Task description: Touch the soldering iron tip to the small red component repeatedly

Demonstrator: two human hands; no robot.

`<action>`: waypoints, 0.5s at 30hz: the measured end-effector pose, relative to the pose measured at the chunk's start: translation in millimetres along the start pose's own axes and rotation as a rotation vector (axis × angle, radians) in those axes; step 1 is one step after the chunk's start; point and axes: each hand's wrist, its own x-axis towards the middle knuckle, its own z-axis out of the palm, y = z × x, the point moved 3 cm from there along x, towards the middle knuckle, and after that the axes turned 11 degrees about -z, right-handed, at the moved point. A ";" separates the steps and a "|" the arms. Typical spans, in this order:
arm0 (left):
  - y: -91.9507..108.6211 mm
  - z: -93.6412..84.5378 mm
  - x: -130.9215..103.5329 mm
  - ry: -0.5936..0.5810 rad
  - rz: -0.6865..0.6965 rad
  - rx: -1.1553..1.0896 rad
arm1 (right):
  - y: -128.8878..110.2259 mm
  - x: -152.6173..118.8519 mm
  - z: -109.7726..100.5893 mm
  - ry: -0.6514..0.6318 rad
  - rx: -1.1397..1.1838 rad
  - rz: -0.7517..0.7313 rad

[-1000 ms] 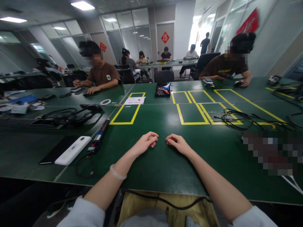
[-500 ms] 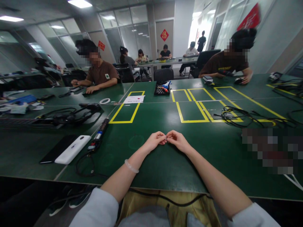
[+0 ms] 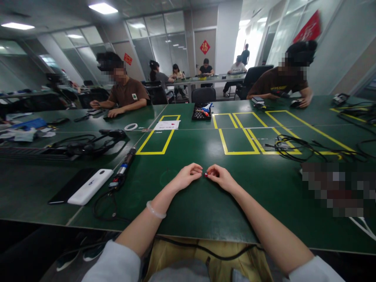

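Over the green tabletop, my right hand (image 3: 221,178) pinches a small red object (image 3: 206,175) between thumb and fingertips; its kind is too small to make out. Just to its left is my left hand (image 3: 190,175), its fingers bent and slightly apart from the thumb, with nothing visible in them. A narrow gap separates the two hands. A pale bracelet (image 3: 156,210) circles my left wrist.
To the left lie a white power bank (image 3: 90,187), a black slab (image 3: 72,186) and a black cylindrical device (image 3: 123,170) with a cord. Farther off are a black tray of tools (image 3: 201,112), a paper sheet (image 3: 167,124) and tangled cables (image 3: 289,145). Two people sit across the table.
My hands were touching at the fingertips and have parted. The left hand has moved slightly left, and the red object now shows in my right fingertips.
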 end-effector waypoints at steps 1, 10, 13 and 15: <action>1.4 -11.1 -5.8 0.025 -0.007 0.058 | 0.9 0.0 0.1 -0.003 0.013 0.004; -57.2 -183.7 -103.5 0.754 -0.198 0.936 | 2.3 0.8 3.3 -0.014 0.067 0.026; -95.1 -226.4 -137.8 0.874 -0.393 1.098 | 2.3 2.8 4.2 -0.010 0.072 0.044; -117.3 -241.9 -151.9 0.832 -0.470 1.099 | 1.4 4.0 4.5 -0.013 0.074 0.053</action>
